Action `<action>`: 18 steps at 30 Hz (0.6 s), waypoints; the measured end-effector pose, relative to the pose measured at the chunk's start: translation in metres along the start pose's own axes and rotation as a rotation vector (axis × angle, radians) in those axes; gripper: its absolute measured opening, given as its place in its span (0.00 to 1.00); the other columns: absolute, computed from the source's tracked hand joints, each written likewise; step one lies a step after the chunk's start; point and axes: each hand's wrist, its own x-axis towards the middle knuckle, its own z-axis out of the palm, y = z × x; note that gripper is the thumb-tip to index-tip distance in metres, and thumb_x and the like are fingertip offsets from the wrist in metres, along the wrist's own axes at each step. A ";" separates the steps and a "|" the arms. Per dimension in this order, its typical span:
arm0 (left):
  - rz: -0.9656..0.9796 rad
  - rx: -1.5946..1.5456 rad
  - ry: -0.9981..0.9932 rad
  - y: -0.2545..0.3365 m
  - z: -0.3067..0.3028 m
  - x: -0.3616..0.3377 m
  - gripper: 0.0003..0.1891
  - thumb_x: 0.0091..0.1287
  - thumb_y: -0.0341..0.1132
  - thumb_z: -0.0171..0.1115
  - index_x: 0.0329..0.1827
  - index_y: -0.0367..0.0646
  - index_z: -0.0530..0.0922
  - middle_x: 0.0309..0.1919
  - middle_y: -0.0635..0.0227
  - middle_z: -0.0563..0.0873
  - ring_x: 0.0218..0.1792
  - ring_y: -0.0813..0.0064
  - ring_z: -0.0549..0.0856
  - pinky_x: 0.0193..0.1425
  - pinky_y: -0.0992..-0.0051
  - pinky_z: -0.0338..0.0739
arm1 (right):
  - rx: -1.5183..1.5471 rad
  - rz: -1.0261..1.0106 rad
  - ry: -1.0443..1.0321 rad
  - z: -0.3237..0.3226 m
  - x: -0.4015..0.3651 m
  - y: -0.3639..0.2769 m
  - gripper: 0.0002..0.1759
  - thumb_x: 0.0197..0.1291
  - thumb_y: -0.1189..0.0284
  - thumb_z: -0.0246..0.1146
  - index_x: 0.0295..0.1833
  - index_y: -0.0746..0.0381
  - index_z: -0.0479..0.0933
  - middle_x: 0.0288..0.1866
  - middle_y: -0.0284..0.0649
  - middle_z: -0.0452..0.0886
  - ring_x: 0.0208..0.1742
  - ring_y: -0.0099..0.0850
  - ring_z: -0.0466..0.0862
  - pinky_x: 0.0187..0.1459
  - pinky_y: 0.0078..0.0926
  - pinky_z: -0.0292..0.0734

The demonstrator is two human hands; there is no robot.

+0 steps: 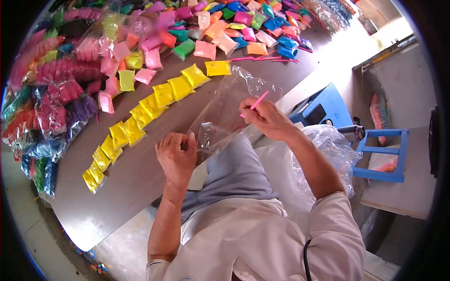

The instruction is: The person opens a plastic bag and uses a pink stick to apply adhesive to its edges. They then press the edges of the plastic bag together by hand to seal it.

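A clear plastic bag [215, 110] stretches between my two hands over the table's near edge, above my lap. My left hand [176, 154] is closed, its curled fingers and thumb at the bag's lower left side. Higher and to the right, my right hand [268, 119] grips a thin pink stick [260, 99], which pokes out on both sides of the fingers and overlaps the bag. Beyond my left hand, a slanting row of small yellow packets [152, 105] lies on the dark table [136, 173], several of them overlapping.
Heaps of colourful packets [206, 48] cover the far side, with bundled ones [61, 110] at left. More pink sticks [269, 59] lie near the heap. At right are a blue box [330, 105], a dark bottle [350, 133], a blue stool [398, 157] and a large clear bag [300, 173].
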 end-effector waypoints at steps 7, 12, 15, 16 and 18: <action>-0.035 0.014 -0.019 0.001 -0.001 0.000 0.11 0.62 0.35 0.71 0.27 0.44 0.78 0.25 0.68 0.80 0.31 0.61 0.81 0.42 0.62 0.71 | -0.065 0.098 0.004 -0.002 -0.002 0.005 0.10 0.71 0.72 0.61 0.49 0.68 0.83 0.37 0.38 0.87 0.37 0.22 0.84 0.39 0.23 0.79; -0.032 0.013 -0.012 0.001 -0.001 -0.001 0.10 0.63 0.34 0.70 0.28 0.43 0.78 0.26 0.67 0.80 0.31 0.60 0.81 0.42 0.61 0.71 | 0.175 -0.071 0.101 0.003 -0.002 -0.001 0.10 0.69 0.71 0.62 0.45 0.67 0.84 0.32 0.40 0.88 0.28 0.23 0.84 0.30 0.26 0.77; -0.054 -0.025 0.015 0.001 -0.002 -0.001 0.10 0.63 0.34 0.70 0.28 0.43 0.77 0.26 0.66 0.80 0.31 0.59 0.81 0.41 0.61 0.71 | 0.196 0.052 -0.056 -0.002 0.005 -0.022 0.10 0.72 0.70 0.61 0.47 0.66 0.83 0.35 0.36 0.87 0.36 0.21 0.84 0.38 0.24 0.78; -0.062 -0.031 0.020 0.001 -0.002 -0.001 0.10 0.63 0.33 0.70 0.28 0.43 0.77 0.26 0.66 0.80 0.31 0.58 0.81 0.41 0.61 0.71 | 0.095 -0.043 -0.113 0.002 0.008 -0.025 0.08 0.71 0.72 0.62 0.45 0.65 0.83 0.34 0.37 0.86 0.34 0.24 0.84 0.37 0.25 0.78; -0.070 -0.037 0.029 0.001 -0.002 -0.001 0.10 0.63 0.33 0.70 0.28 0.42 0.77 0.26 0.65 0.81 0.31 0.58 0.81 0.41 0.61 0.71 | -0.008 -0.141 -0.169 0.007 0.012 -0.021 0.07 0.69 0.73 0.62 0.44 0.63 0.84 0.32 0.38 0.86 0.32 0.27 0.85 0.36 0.27 0.78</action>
